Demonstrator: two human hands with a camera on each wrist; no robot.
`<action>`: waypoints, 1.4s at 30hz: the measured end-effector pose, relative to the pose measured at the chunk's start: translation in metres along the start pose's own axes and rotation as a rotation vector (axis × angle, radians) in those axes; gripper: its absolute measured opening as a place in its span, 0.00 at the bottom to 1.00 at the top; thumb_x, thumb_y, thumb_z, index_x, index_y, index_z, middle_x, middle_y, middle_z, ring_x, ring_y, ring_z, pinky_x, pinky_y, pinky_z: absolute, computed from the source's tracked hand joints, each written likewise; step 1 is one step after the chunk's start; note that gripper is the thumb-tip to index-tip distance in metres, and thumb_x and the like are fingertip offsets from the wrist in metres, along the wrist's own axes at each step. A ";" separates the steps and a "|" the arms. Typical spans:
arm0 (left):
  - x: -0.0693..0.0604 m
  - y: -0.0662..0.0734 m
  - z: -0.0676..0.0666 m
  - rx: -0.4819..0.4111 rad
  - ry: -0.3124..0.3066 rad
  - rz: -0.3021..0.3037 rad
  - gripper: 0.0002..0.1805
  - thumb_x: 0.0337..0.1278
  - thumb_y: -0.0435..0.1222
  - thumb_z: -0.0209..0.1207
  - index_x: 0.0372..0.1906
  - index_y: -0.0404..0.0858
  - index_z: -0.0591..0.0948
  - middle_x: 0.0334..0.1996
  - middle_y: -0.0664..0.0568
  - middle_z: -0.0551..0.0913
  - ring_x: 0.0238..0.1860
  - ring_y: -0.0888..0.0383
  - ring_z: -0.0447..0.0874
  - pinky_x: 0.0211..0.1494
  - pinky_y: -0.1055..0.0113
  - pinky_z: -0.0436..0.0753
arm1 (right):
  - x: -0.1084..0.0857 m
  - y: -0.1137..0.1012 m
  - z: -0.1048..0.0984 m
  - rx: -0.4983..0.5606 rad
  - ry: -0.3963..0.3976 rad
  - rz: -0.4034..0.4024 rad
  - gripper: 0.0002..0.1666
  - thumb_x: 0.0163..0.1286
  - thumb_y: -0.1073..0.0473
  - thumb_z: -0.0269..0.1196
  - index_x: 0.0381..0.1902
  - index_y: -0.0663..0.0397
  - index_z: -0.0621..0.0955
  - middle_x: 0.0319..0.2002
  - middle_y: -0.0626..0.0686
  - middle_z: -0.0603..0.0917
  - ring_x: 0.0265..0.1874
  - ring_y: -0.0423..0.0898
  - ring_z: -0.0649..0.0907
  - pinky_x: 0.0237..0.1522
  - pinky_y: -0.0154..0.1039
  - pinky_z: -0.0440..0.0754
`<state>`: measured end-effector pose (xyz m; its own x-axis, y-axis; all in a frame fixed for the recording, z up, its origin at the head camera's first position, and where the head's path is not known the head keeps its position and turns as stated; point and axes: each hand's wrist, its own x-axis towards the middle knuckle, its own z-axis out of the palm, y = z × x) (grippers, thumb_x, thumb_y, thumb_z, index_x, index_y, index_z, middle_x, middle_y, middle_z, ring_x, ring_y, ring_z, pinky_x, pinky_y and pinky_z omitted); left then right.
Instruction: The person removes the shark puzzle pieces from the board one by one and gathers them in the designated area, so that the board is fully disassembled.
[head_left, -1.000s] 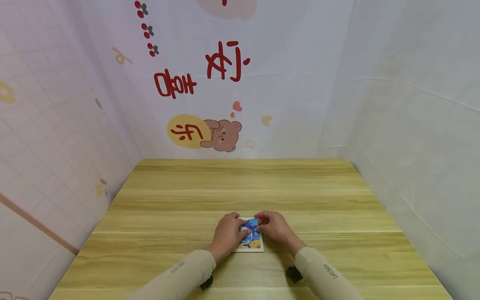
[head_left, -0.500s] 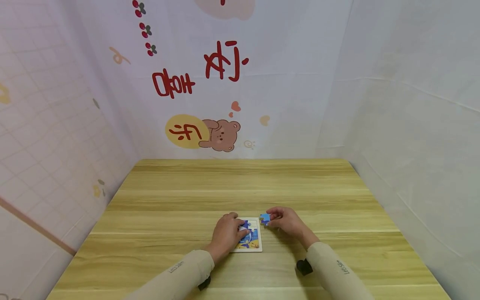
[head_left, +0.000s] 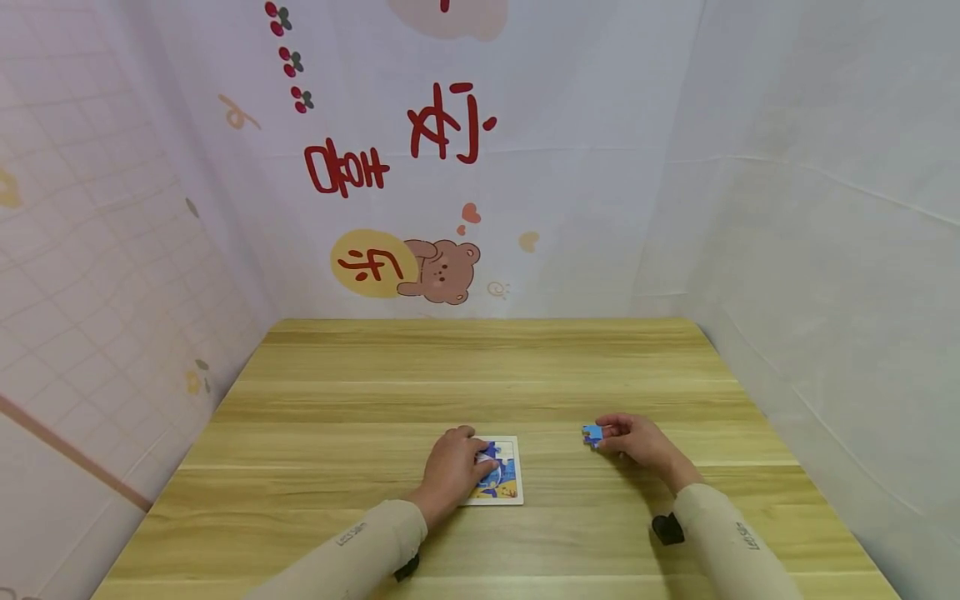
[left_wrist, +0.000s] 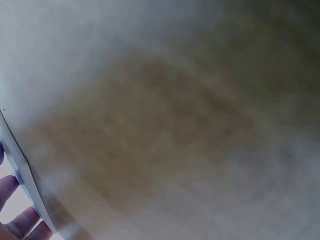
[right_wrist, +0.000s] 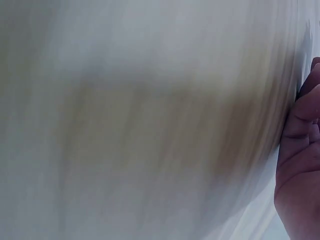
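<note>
A small square jigsaw puzzle (head_left: 512, 483) with a white border and a blue, purple and yellow picture lies flat on the table. Its upper right corner shows a pale gap. My left hand (head_left: 450, 468) holds the board at its left side, the thumb over the picture, and hides that part. In the left wrist view, fingers (left_wrist: 24, 222) are at the edge of the board (left_wrist: 27, 182). Well to the right, my right hand (head_left: 639, 440) pinches a blue jigsaw piece (head_left: 592, 435) between thumb and fingers. The right wrist view is blurred and shows only part of that hand (right_wrist: 302, 155).
The light wood-grain table (head_left: 480, 367) spreads around both hands. A white printed sheet (head_left: 585, 167) hangs behind it, and pale sheets close off the left and right sides.
My right hand has drawn the blue jigsaw piece out of the puzzle's upper right corner and carried it to the right. My left hand has stayed on the board.
</note>
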<state>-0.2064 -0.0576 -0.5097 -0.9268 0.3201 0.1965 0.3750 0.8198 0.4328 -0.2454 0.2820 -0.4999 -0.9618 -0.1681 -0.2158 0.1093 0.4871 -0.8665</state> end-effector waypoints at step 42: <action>0.001 0.000 0.001 0.002 0.017 0.010 0.19 0.57 0.45 0.68 0.46 0.35 0.88 0.50 0.41 0.82 0.52 0.44 0.80 0.59 0.50 0.75 | -0.014 0.024 -0.040 -0.129 -0.004 0.025 0.28 0.63 0.65 0.68 0.60 0.68 0.77 0.29 0.52 0.77 0.20 0.43 0.71 0.21 0.35 0.70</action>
<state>-0.2069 -0.0568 -0.5101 -0.9224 0.3201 0.2163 0.3842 0.8177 0.4287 -0.2390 0.3307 -0.4995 -0.9582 -0.1576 -0.2388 0.1002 0.5970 -0.7959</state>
